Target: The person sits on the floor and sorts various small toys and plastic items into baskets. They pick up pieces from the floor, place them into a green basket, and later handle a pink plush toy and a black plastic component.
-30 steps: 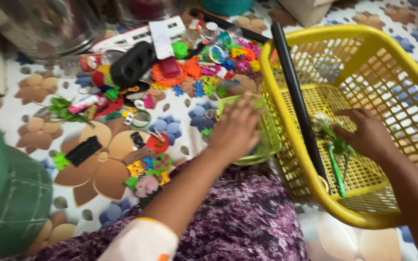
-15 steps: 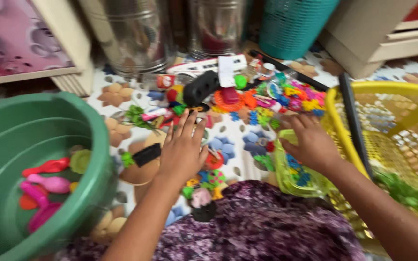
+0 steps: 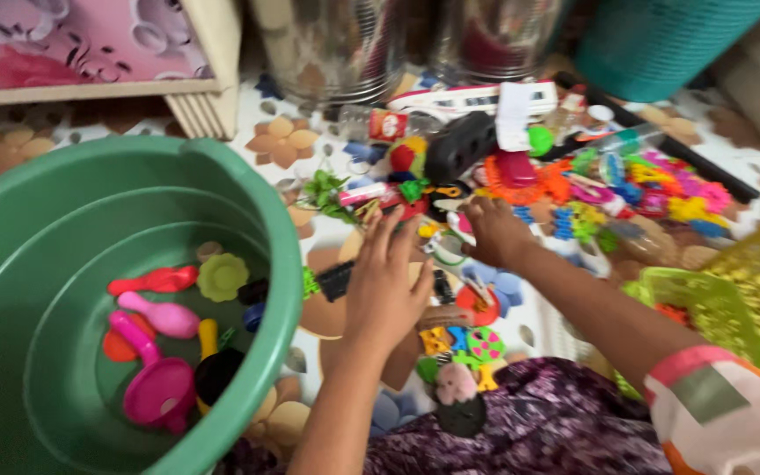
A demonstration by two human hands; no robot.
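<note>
Floor mat (image 3: 310,141), flower-patterned, strewn with small plastic toys (image 3: 573,189). Left hand (image 3: 386,281): fingers spread, palm down over the scatter, nothing gripped, likely sorting by feel. Right hand (image 3: 492,230): fingers curled into the pile; whether it pinches anything, cannot tell. Green basin (image 3: 274,264) stands just left, holding toys within reach.

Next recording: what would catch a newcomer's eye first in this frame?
The big green basin at lower left, holding pink and red plastic toys. Then the bright heap of small toys spread over the floral floor mat at upper right. Both hands reach into that litter: the left hand spread flat, the right hand just beyond it.
</note>
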